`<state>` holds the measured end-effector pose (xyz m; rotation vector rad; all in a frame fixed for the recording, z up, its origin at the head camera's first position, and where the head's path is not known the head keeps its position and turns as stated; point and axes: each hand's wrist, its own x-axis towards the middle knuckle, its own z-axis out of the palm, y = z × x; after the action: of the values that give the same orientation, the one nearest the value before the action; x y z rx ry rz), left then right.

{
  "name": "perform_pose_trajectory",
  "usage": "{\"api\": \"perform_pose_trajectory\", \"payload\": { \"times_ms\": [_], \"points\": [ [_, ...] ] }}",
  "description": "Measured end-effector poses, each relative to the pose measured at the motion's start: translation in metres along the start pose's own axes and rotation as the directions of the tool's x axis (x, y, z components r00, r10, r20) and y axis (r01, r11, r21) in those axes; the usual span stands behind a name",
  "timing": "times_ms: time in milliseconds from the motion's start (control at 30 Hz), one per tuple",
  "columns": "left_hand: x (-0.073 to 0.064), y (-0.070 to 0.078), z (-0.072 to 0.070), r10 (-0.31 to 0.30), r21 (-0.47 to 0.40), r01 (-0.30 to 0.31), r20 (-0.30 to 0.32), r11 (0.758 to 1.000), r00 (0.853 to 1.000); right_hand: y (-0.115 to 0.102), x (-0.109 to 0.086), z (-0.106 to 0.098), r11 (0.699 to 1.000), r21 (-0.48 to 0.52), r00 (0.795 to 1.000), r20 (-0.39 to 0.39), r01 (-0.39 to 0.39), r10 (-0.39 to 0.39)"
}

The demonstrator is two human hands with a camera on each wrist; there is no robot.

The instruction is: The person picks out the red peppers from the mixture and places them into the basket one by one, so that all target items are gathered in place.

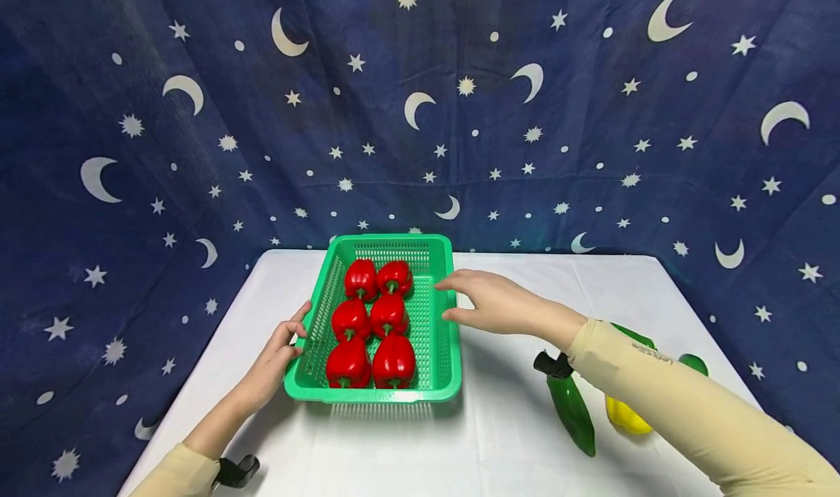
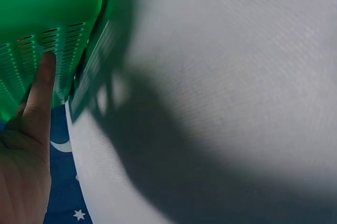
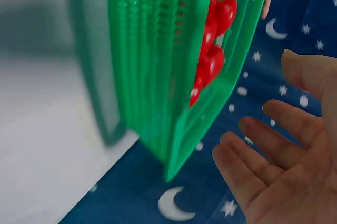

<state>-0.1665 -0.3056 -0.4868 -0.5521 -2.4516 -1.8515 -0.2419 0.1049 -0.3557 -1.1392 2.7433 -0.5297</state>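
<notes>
A green plastic basket [image 1: 438, 391] with slotted walls stands on the white table. Several red bell peppers [image 1: 389, 315] lie inside it in two columns, with bare basket floor along the right. My left hand [image 1: 272, 366] holds the basket's left rim; in the left wrist view one finger [image 2: 39, 92] lies along the slotted outer wall. Over the right rim hovers my right hand [image 1: 492, 302], fingers loosely extended and nothing in them. The right wrist view shows its fingers [image 3: 263, 153] spread apart from the basket.
To the right lie a long dark green vegetable [image 1: 572, 415] and a yellow pepper [image 1: 626, 415], partly hidden by my right sleeve [image 1: 663, 388]. More green vegetables [image 1: 693, 364] show behind it. A blue star-and-moon curtain [image 1: 420, 154] hangs behind the table [image 1: 499, 460].
</notes>
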Motion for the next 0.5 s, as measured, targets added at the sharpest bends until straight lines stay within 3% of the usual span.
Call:
{"api": "perform_pose_trajectory", "payload": {
  "times_ms": [267,500],
  "points": [
    [-0.003,-0.003,-0.003,0.016,0.005,-0.016,0.002,1.0,1.0,0.036,-0.042,-0.013,0.997,-0.005,0.991,-0.105,-0.079,0.078],
    [-0.001,0.001,-0.004,0.043,0.03,-0.044,0.034,0.999,0.998,0.07,-0.081,-0.011,0.981,-0.028,0.97,-0.158,-0.192,0.185]
  ]
}}
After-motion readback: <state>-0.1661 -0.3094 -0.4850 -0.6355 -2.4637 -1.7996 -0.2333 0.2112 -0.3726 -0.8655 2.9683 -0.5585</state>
